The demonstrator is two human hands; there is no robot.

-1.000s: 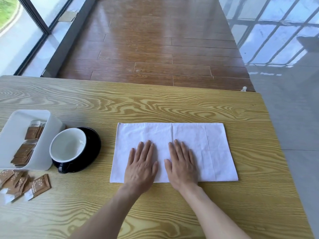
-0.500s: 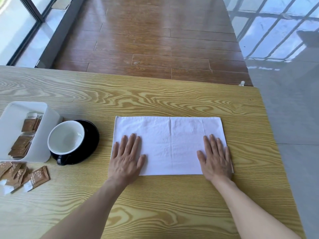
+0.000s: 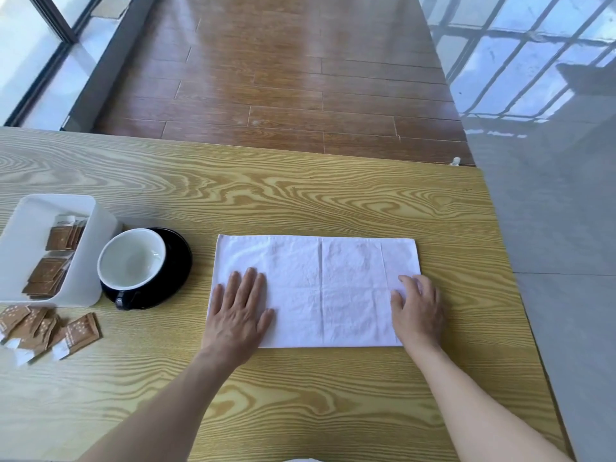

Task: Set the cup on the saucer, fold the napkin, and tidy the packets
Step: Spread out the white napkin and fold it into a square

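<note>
Near the right end of the desk (image 3: 300, 201), a white napkin (image 3: 333, 288) lies flat as a wide rectangle, with crease lines running across it. Left hand (image 3: 238, 315) rests palm down on the napkin's near left corner, fingers straight and together. Right hand (image 3: 418, 311) sits on the near right corner, fingers bent toward the cloth edge; whether they pinch it cannot be told. Toward the left end, a white-lined cup (image 3: 131, 260) stands on a black saucer (image 3: 176, 258), its handle pointing to the near edge. Just beside the saucer, a white bin (image 3: 96, 261) holds several brown packets (image 3: 55, 258). More loose packets (image 3: 50, 331) lie on the desk near the bin's near side.
</note>
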